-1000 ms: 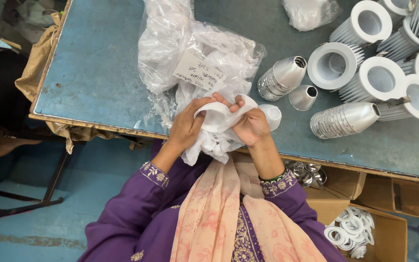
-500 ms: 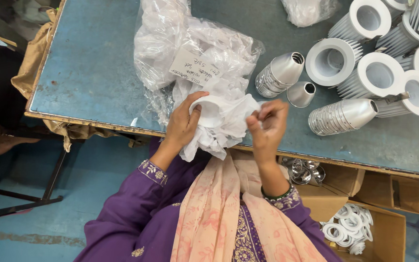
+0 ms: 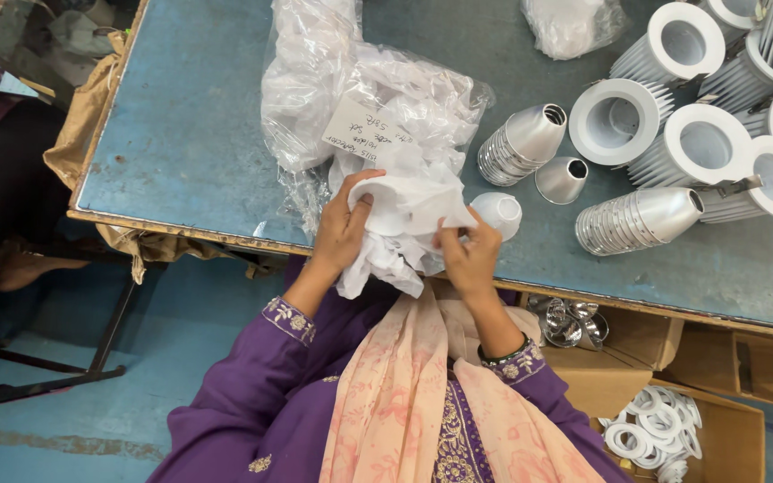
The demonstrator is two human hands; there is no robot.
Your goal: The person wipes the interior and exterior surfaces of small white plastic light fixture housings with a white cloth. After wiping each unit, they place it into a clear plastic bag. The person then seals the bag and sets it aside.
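Head view, looking straight down: the person sits at the near edge of a blue-grey worktable [image 3: 190, 134], both hands up at that edge and working the same bundle. The left hand [image 3: 344, 228] is closed round the left side of a crumpled white wrapper [image 3: 404, 224], thumb on top, fingers curled underneath; the right hand [image 3: 467, 259] pinches the wrapper's lower right flap between thumb and fingertips. The wrapper sits between the two hands, half over the table edge, its loose tail hanging toward the lap. Just right of the right hand, nearly touching it, a small white cup-shaped piece [image 3: 499, 213] lies on its side, open mouth facing up-right; the right hand is plainly the nearer one, and the piece lies up and to the right of its pinch. Behind the hands a heap of clear plastic bags [image 3: 351, 80] with a paper label (handwritten, left unread) spreads across the table. Farther right lie silver reflector cones [image 3: 530, 139] on their sides, long axes slanting up-right, and beyond them a cluster of white finned lamp housings [image 3: 673, 134], well apart from the hands. Below the table edge, cardboard boxes [image 3: 673, 358] hold white rings [image 3: 655, 429] and shiny parts.
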